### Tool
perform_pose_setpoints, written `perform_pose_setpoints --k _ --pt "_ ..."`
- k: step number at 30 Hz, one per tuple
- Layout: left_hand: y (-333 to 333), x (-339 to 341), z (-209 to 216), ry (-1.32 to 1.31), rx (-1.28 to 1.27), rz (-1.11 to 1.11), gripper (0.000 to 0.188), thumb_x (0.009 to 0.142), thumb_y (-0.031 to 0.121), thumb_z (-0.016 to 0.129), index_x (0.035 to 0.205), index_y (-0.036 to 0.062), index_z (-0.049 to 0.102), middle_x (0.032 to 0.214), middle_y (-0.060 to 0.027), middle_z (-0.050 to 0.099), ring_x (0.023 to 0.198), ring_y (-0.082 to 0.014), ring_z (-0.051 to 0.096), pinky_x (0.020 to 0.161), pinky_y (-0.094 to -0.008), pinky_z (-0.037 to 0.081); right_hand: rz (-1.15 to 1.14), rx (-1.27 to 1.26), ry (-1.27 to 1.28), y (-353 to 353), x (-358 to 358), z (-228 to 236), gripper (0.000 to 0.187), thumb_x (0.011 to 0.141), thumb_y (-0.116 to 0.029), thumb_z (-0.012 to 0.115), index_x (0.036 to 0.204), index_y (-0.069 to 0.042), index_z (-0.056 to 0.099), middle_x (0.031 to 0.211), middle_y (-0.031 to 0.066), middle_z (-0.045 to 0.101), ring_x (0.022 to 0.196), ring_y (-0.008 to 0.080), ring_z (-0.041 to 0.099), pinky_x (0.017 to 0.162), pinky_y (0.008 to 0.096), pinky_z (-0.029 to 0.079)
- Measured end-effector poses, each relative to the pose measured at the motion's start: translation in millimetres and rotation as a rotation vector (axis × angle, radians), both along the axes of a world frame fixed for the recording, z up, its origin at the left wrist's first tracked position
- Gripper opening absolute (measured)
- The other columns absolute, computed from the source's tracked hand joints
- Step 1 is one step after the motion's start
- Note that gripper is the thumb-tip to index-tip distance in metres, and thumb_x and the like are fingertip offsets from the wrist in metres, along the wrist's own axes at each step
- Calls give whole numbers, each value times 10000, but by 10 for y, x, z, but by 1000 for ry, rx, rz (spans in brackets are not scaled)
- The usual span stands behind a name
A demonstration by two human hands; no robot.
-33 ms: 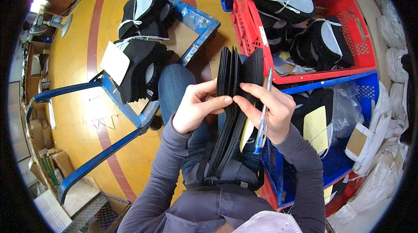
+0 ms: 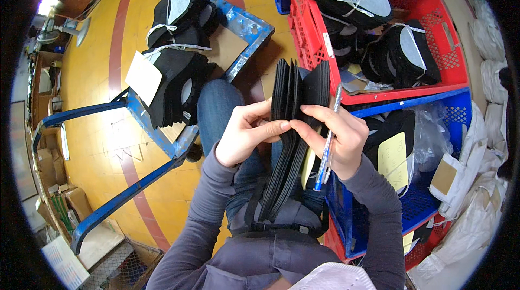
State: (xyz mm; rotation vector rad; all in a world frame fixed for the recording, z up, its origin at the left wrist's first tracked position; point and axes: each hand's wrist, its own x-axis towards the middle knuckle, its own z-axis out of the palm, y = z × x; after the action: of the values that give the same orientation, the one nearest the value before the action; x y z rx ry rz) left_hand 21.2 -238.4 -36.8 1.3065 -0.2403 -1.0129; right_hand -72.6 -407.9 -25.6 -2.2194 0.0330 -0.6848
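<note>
In front of my lap, both hands hold a stack of thin black insole-like pieces (image 2: 283, 149), upright and fanned into groups at the top. My left hand (image 2: 250, 133) grips its left side, with the thumb pressed against the layers. From the right, my right hand (image 2: 338, 135) pinches the layers, its fingertips close to the left thumb. A clear pen (image 2: 326, 157) with a blue end is also tucked in my right hand, slanting downward. A yellow slip of paper (image 2: 308, 166) shows behind the stack's right side.
On the left, a blue cart (image 2: 238, 65) with a bent handle carries tied black bundles (image 2: 176, 81). A red crate (image 2: 379, 95) at the upper right holds more bundles. Below it, a blue crate (image 2: 422, 209) contains black pieces, clear plastic and a yellow note (image 2: 394, 161). White sacks (image 2: 471, 203) line the far right.
The stack and the pen have shifted very slightly to the right. Both hands keep their grip.
</note>
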Motion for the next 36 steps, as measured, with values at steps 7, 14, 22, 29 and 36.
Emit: perform_pose_setpoints --k 7,14,22,29,36 --pt "-74 -10 2 -41 -13 4 296 843 90 681 1122 11 622 866 22 633 679 -7 530 580 -163 457 -58 28 -16 -20 30 6 208 690 -10 759 871 -10 656 747 98 656 604 192 641 521 264 473" --pt "-46 33 -35 -11 -8 2 328 845 104 689 1159 37 620 903 48 641 687 28 506 593 -135 451 -121 17 26 -14 7 -51 207 699 2 711 868 -15 593 804 102 637 556 158 579 513 256 462" --pt "-88 -7 -26 -47 -11 21 200 826 56 676 1018 14 642 807 -4 634 617 -56 563 516 -215 495 -69 -47 -135 -52 53 -92 300 651 30 697 929 -56 623 1307 281 494 644 225 648 546 274 521" --pt "-131 -28 16 -39 -34 11 283 833 56 682 1102 13 606 851 11 624 650 -31 546 557 -189 477 15 -223 -104 -70 53 -25 380 680 -17 716 1038 -145 709 1349 324 418 854 260 690 585 277 544" --pt "-146 -52 47 29 -70 26 329 821 36 693 1133 -4 595 866 -2 630 648 -34 550 574 -187 467 -14 -178 -78 -104 44 -28 274 679 -43 734 924 -55 612 1320 351 433 922 356 663 647 333 551"
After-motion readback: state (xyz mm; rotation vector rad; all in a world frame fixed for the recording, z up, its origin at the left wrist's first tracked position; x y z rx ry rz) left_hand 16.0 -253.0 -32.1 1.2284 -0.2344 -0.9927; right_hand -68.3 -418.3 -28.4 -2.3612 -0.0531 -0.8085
